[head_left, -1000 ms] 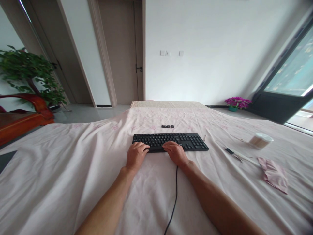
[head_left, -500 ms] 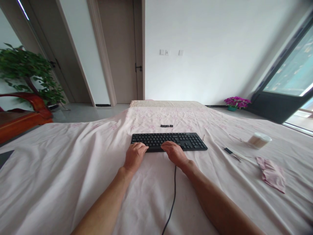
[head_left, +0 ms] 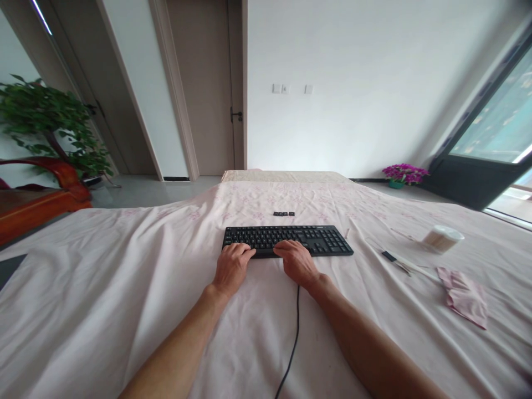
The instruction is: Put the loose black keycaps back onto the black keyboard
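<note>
A black keyboard (head_left: 324,241) lies on the pink cloth-covered surface in front of me, its cord (head_left: 296,332) running toward me between my arms. My left hand (head_left: 233,265) is closed over the near edge left of centre, fingers bent and together, the thumb along the edge. Right of centre, my right hand (head_left: 296,260) holds the same near edge with curled fingers. The fingertips of both hands are partly hidden. Just beyond the keyboard, several small black keycaps (head_left: 284,214) sit in a short row.
To the right are a clear round tub of cotton swabs (head_left: 443,239), a small black-headed brush (head_left: 389,256), a thin metal tool (head_left: 404,268) and a folded pink cloth (head_left: 464,298). A dark flat object (head_left: 10,269) shows at the left edge.
My left hand has shifted slightly to the right along the keyboard's near edge. My right hand, the keyboard and the keycaps look unmoved.
</note>
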The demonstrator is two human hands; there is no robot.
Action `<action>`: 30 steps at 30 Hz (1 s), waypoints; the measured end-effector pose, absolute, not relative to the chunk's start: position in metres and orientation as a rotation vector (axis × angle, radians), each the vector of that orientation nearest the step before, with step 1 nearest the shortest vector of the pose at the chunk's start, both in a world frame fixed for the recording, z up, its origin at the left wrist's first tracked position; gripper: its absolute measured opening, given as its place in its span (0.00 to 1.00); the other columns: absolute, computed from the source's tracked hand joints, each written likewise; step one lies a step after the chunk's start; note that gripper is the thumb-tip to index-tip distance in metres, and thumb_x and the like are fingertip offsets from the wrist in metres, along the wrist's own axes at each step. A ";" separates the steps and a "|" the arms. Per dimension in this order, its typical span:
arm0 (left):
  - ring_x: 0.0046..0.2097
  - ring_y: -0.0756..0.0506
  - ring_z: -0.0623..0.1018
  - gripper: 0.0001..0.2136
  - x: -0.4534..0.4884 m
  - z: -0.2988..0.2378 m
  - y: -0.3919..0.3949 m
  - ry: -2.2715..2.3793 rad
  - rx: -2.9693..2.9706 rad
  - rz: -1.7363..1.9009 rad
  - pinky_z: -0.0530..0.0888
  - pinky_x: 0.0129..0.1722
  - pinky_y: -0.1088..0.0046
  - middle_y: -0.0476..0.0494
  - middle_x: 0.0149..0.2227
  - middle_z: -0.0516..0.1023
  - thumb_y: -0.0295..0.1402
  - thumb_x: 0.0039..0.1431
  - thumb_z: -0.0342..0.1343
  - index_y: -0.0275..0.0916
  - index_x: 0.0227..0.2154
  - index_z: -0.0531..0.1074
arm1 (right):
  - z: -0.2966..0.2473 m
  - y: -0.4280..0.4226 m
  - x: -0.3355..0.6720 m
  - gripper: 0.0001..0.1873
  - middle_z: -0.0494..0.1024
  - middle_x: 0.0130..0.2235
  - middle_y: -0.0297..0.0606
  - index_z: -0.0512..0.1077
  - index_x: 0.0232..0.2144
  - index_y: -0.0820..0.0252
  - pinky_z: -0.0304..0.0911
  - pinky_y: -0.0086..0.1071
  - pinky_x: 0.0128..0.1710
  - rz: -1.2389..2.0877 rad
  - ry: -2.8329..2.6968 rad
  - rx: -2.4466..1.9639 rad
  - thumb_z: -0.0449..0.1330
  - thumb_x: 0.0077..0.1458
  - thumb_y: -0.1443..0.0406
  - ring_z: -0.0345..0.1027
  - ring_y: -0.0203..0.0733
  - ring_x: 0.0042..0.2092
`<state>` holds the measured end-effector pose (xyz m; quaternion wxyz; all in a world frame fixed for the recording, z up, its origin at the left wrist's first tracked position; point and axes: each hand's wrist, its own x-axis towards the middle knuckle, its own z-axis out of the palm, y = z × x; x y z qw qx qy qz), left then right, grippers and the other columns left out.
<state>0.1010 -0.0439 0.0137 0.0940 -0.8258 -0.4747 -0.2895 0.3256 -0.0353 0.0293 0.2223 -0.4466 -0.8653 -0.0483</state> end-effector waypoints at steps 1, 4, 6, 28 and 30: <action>0.43 0.44 0.71 0.14 0.101 0.013 -0.044 -1.413 -2.447 -0.859 0.66 0.43 0.64 0.43 0.40 0.76 0.27 0.61 0.51 0.47 0.45 0.75 | 0.030 -0.036 0.325 0.21 0.77 0.43 0.37 0.77 0.39 0.54 0.56 0.34 0.45 -0.134 -2.392 -1.248 0.51 0.50 0.77 0.66 0.42 0.44; 0.42 0.44 0.71 0.13 0.102 0.013 -0.044 -1.410 -2.447 -0.849 0.65 0.42 0.65 0.43 0.38 0.76 0.27 0.61 0.50 0.46 0.43 0.76 | 0.032 -0.038 0.322 0.20 0.77 0.42 0.38 0.77 0.37 0.55 0.55 0.35 0.43 -0.158 -2.416 -1.287 0.51 0.49 0.77 0.66 0.42 0.43; 0.42 0.44 0.71 0.12 0.103 0.013 -0.044 -1.403 -2.455 -0.839 0.65 0.42 0.65 0.44 0.37 0.76 0.28 0.61 0.51 0.46 0.42 0.76 | 0.032 -0.038 0.320 0.19 0.76 0.42 0.38 0.77 0.35 0.55 0.54 0.35 0.43 -0.179 -2.434 -1.301 0.52 0.49 0.77 0.66 0.42 0.42; 0.53 0.42 0.70 0.19 0.091 0.008 -0.042 -1.512 -2.339 -1.061 0.67 0.54 0.61 0.44 0.51 0.73 0.21 0.58 0.48 0.48 0.45 0.75 | 0.020 -0.035 0.323 0.21 0.77 0.43 0.37 0.79 0.37 0.51 0.56 0.37 0.45 -0.135 -2.248 -1.285 0.52 0.51 0.77 0.65 0.43 0.44; 0.55 0.41 0.69 0.16 0.092 0.007 -0.041 -1.475 -2.410 -1.009 0.67 0.55 0.60 0.45 0.50 0.74 0.22 0.58 0.50 0.47 0.42 0.77 | 0.020 -0.035 0.322 0.20 0.77 0.42 0.37 0.79 0.36 0.51 0.56 0.37 0.45 -0.134 -2.276 -1.293 0.53 0.51 0.76 0.65 0.43 0.45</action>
